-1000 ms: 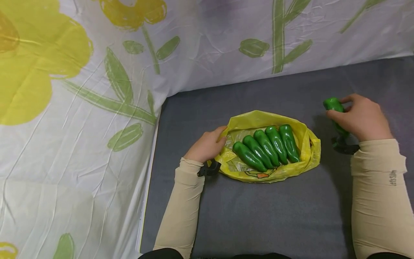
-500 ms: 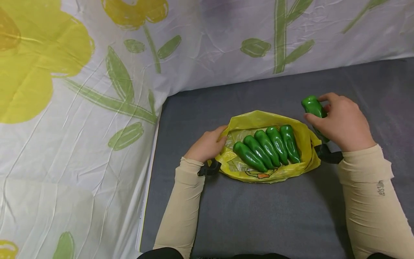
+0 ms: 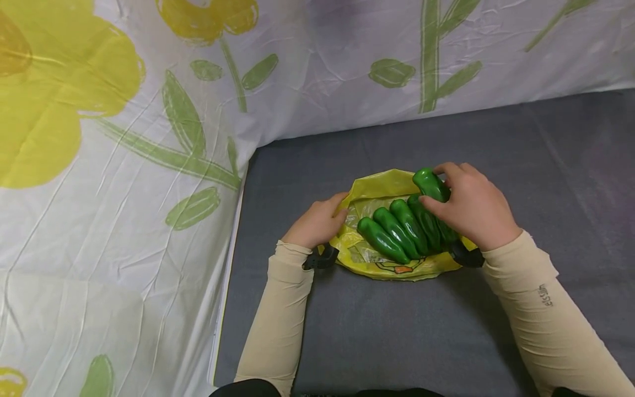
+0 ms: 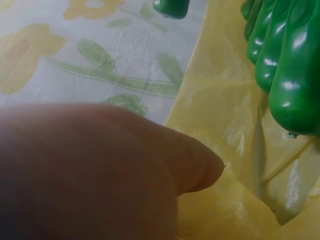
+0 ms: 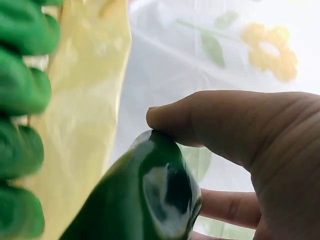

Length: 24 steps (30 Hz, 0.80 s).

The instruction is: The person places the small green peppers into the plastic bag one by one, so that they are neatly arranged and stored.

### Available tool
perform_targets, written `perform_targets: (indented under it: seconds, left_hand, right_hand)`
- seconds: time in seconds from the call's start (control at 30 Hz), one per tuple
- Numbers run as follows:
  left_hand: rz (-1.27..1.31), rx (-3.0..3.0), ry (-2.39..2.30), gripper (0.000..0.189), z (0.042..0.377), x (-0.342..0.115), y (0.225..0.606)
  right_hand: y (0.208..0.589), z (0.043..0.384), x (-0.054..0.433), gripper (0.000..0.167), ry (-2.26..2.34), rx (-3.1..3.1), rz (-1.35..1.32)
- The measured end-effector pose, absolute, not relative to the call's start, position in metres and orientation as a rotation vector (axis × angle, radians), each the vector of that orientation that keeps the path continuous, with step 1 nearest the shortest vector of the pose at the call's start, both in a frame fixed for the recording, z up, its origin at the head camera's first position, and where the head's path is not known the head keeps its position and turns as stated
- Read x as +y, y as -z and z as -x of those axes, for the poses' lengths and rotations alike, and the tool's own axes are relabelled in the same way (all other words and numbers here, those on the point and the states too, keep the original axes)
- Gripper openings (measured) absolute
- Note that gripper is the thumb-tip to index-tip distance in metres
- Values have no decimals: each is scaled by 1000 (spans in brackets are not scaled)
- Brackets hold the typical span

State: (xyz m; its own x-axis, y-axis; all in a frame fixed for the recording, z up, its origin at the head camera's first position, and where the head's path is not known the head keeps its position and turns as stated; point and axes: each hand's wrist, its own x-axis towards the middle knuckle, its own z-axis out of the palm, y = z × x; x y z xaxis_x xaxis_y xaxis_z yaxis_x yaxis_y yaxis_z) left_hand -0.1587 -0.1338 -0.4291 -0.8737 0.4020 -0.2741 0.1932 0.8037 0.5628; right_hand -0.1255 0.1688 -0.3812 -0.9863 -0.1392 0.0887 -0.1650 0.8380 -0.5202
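Note:
On the grey table a yellow plastic bag [image 3: 379, 186] lies with its mouth spread wide. Inside it, several glossy green peppers [image 3: 383, 240] rest side by side in a slanted row. My left hand [image 3: 316, 223] pinches the bag's left edge; the left wrist view shows a finger [image 4: 195, 162] over the yellow film. Above the right end of the row, my right hand [image 3: 471, 205] grips another green pepper [image 3: 429, 183] between thumb and fingers. The right wrist view has this pepper [image 5: 150, 195] close up, and the hand partly covers the bag's right side.
A white cloth [image 3: 317, 82] printed with flowers hangs behind the table [image 3: 377, 336] and along its left side. Dark wrist straps [image 3: 321, 258] sit at both wrists, below beige sleeves [image 3: 278, 314].
My right hand has carried its green pepper leftward from the table's right side to over the bag. The left hand stays at the bag's edge.

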Motion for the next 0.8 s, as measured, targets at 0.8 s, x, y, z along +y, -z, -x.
perform_targets:
  seconds: [0.8]
  left_hand:
    - [-466, 2633, -760, 49, 159, -134, 429]
  right_hand:
    - [412, 98, 98, 59, -796, -2870, -672]
